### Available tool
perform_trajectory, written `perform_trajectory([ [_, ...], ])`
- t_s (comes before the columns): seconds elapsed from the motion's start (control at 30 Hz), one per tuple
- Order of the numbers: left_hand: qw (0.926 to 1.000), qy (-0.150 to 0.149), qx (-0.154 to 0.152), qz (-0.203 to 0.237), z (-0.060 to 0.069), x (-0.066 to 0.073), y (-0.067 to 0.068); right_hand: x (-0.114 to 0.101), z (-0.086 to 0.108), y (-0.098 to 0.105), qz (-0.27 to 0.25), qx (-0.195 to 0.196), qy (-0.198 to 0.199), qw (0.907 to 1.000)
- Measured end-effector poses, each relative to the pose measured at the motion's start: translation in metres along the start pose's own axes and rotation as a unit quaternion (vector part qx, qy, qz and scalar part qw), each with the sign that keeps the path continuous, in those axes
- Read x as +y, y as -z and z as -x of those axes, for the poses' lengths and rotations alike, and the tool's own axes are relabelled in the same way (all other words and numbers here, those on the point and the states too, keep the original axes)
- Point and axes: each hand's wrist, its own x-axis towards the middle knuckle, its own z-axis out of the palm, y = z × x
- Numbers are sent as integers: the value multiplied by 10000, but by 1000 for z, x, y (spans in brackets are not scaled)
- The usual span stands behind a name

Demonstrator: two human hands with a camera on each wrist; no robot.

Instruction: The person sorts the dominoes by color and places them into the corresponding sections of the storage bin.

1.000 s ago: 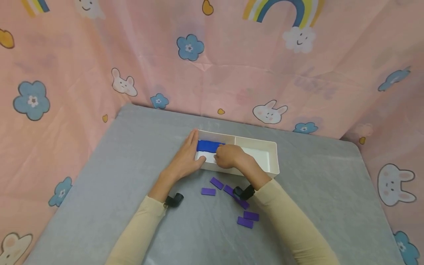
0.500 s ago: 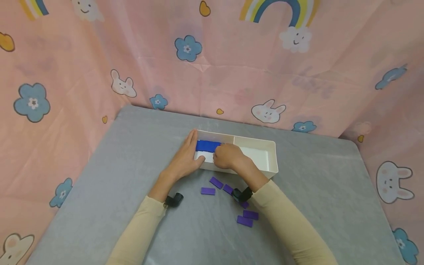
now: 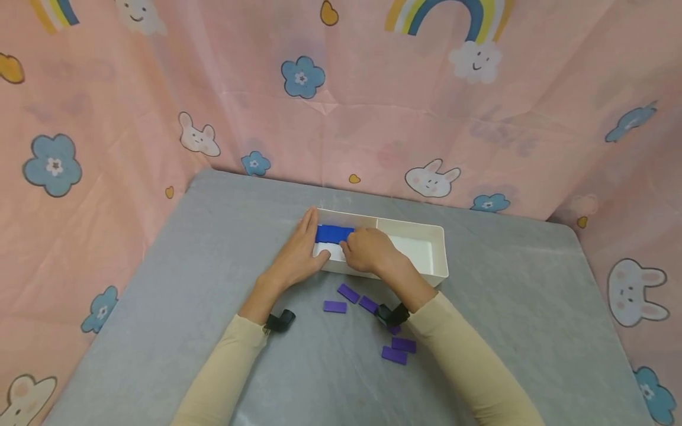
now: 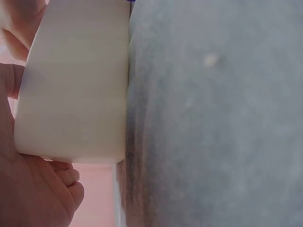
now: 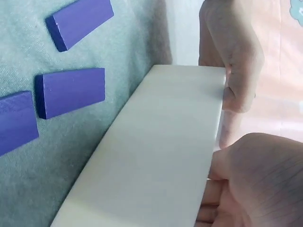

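A long white box (image 3: 415,231) with a divider stands on the table. In its left compartment, along the back, lies a blue row (image 3: 334,234), seemingly several flat blocks side by side. My left hand (image 3: 296,254) grips the box's left end, thumb over the front rim and fingers along the end wall. In the left wrist view that hand (image 4: 33,189) shows curled fingertips beyond the corner. My right hand (image 3: 369,251) reaches into the left compartment with curled fingers, at the right end of the blue row. Its fingertips are hidden, so what they hold cannot be told.
Several purple blocks (image 3: 334,307) lie scattered on the grey table (image 3: 224,213) in front of the box, some partly under my right wrist. The right wrist view shows purple blocks (image 5: 73,92) beside the box wall. A pink patterned curtain (image 3: 367,118) hangs behind.
My right hand has shifted slightly left inside the box, covering more of the blue row's right end. My left hand and the purple blocks have stayed in place.
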Motion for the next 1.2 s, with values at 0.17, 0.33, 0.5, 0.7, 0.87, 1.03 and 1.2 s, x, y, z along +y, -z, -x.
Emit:
perform_trajectory([
  [0.17,10000,-12,-43,-36,-1,2,-1,8,8,9,-18,429,93,9990],
  [0.33,10000,20,-49,-40,0,3,-2,17,17,15,-470,725,33,9963],
  [0.5,9999,51,-88,-68,-1,4,-3,25,27,12,-934,1138,-61,9891],
  [0.7,9999,65,-83,-60,0,4,-2,25,48,7,-1502,1575,13,9760],
  [0.87,9999,102,-89,-58,0,4,-1,19,63,2,-1694,1866,368,9670],
  [1.03,9998,147,-108,-55,1,4,-1,13,75,-3,-1745,2112,691,9592],
  [1.2,9999,129,-46,-38,1,2,0,4,84,-11,-1749,2178,913,9559],
])
